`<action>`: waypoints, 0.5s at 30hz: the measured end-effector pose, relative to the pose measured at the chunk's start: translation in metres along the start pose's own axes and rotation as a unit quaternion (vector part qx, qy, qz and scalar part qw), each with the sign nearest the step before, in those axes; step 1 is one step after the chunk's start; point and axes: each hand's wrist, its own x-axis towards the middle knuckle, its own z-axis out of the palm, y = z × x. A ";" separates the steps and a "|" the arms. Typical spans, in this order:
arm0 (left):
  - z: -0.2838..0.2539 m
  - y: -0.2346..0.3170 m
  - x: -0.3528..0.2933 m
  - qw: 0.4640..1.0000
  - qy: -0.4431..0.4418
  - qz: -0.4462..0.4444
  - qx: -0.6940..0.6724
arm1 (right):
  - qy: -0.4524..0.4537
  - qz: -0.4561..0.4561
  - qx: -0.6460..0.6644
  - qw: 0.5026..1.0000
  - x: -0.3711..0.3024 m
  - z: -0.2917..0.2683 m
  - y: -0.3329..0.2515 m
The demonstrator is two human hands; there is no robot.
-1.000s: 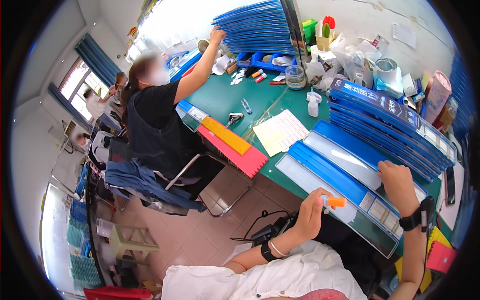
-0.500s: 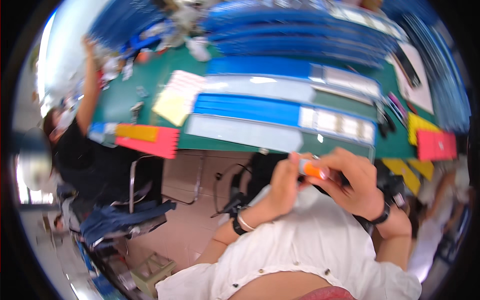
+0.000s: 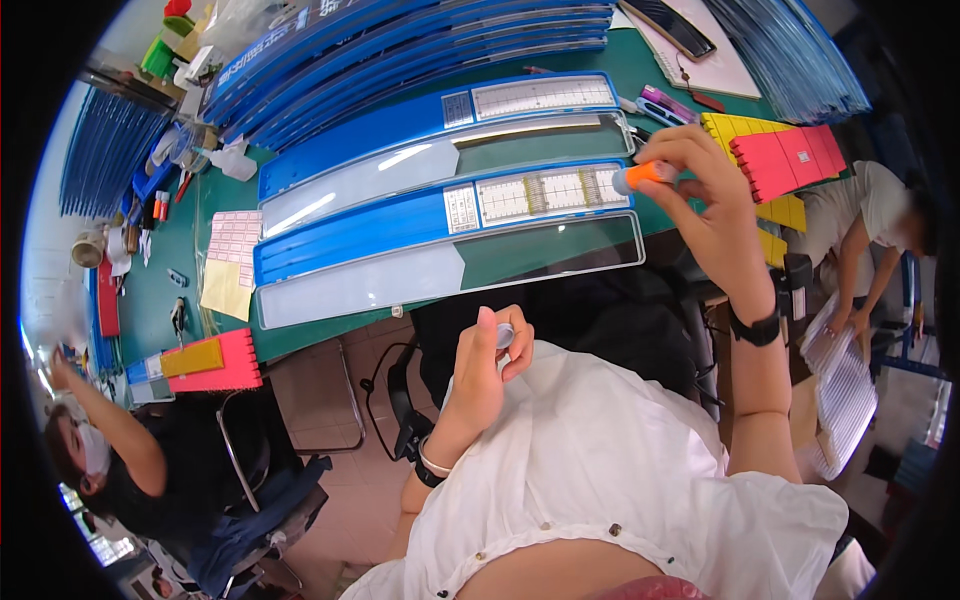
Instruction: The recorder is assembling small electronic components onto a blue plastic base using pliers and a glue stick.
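Observation:
My right hand (image 3: 700,190) pinches a short orange tube (image 3: 652,173), shaped like a glue stick, between thumb and fingers. Its pale grey-blue end points left, over the right end of the nearer long flat blue case (image 3: 370,235). That case lies open, with a printed white card and its clear lid (image 3: 520,262) toward me. My left hand (image 3: 490,365) is closed around a small translucent cap (image 3: 505,335) in front of the table edge. Behind the nearer case rests a second open blue case (image 3: 350,150) with a similar card.
Stacked blue cases (image 3: 430,60) fill the back. A phone (image 3: 670,28) lies on a notepad at the right rear, near pens (image 3: 665,105) and red and yellow serrated pieces (image 3: 790,160). Label sheets (image 3: 235,245) lie left. Co-workers are at left (image 3: 150,460) and right (image 3: 870,215).
My hands were together around the orange tube; now they are apart. My right hand has carried the tube up and over the case, while the cap stays in my left. The view has turned.

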 end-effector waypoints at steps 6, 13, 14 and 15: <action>-0.007 -0.001 0.004 1.000 0.018 -0.014 -0.016 | -0.041 0.001 -0.046 0.998 0.011 0.014 0.021; -0.017 -0.022 -0.011 0.998 0.046 0.029 -0.024 | -0.029 0.042 0.012 0.999 0.002 0.035 0.008; -0.018 -0.032 -0.008 0.997 0.000 0.005 -0.072 | -0.026 0.058 -0.027 0.998 -0.005 0.029 0.018; -0.014 -0.030 -0.003 0.997 -0.013 0.023 -0.070 | -0.011 0.082 -0.018 0.996 -0.010 0.026 0.016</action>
